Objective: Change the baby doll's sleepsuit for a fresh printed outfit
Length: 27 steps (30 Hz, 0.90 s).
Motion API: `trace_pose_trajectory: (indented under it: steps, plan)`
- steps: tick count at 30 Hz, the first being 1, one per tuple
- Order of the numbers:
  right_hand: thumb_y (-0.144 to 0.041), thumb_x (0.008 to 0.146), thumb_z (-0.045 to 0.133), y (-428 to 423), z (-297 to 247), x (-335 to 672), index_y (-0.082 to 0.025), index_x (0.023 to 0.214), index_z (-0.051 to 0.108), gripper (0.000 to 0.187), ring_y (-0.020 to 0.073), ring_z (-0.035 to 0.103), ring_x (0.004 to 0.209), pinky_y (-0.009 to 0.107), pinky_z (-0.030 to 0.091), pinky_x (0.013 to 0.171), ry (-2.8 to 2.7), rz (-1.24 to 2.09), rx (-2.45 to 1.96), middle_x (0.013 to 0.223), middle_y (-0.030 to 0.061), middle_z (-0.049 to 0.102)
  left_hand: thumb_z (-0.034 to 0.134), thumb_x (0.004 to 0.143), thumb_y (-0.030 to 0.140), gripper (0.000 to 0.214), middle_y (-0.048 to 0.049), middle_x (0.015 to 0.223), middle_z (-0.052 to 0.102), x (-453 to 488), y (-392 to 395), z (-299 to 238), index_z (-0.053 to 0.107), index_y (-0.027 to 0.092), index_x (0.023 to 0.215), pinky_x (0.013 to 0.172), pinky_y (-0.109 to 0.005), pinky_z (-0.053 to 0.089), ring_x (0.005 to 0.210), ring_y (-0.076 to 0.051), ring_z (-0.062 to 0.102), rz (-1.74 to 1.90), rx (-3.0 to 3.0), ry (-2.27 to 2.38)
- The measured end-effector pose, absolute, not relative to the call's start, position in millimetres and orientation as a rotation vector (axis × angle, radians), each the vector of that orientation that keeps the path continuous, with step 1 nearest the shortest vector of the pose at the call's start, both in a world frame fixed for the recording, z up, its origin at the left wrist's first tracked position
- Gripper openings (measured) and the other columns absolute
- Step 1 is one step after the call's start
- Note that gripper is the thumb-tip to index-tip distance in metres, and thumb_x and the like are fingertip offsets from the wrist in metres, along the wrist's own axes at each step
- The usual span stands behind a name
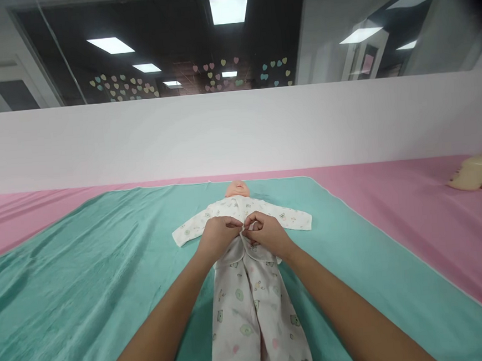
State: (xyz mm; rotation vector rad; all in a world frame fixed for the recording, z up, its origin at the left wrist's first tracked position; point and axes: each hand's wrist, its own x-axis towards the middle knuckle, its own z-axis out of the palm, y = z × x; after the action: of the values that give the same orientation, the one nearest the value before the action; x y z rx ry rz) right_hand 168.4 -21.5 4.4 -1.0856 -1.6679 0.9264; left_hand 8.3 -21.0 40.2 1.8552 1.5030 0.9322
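Observation:
A baby doll (237, 189) lies on its back, head away from me, in a white printed long-sleeved top (222, 208) and white printed trousers (246, 319). Over the middle of the doll's front, my left hand (220, 236) pinches one front edge of the top between thumb and fingers. Close beside it, almost touching, my right hand (267, 234) pinches the other front edge. Below my hands the two front edges of the top part slightly. Any fastener between my fingertips is too small to make out. Both sleeves stretch out to the sides.
Under the doll spreads a green blanket (108, 291) on a pink sheet (414, 206). A cream-coloured object (474, 170), partly cut off, sits at the far right. Behind the sheet rises a low white wall (220, 132) with dark glass above it.

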Motion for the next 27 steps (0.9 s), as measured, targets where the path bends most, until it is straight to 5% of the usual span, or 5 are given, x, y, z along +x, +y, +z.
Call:
trace_pose_trajectory:
  steps: [7, 27]
  plan:
    - [-0.028, 0.067, 0.061, -23, 2, 161, -0.022, 0.074, 0.054, 0.012, 0.0096, 0.049, 0.043, 0.021, 0.038, 0.048, -1.630, 0.782, -1.140, 0.045, -0.0085, 0.045, 0.053, 0.066, 0.019, 0.020, 0.0001, 0.077, 0.068, 7, -18, 33, 0.067, 0.022, 0.079, 0.060, -0.022, 0.044, 0.072, -0.015, 0.062, 0.977, 1.796, 1.435]
    - [-0.036, 0.070, 0.060, -21, 10, 168, -0.020, 0.082, 0.049, 0.023, 0.0095, 0.049, 0.046, 0.020, 0.039, 0.045, -1.602, 1.075, -1.005, 0.050, -0.0068, 0.047, 0.058, 0.066, 0.025, 0.020, -0.0014, 0.072, 0.059, 8, -18, 35, 0.056, 0.016, 0.084, 0.062, -0.022, 0.043, 0.067, -0.012, 0.056, 1.111, 1.637, 1.114]
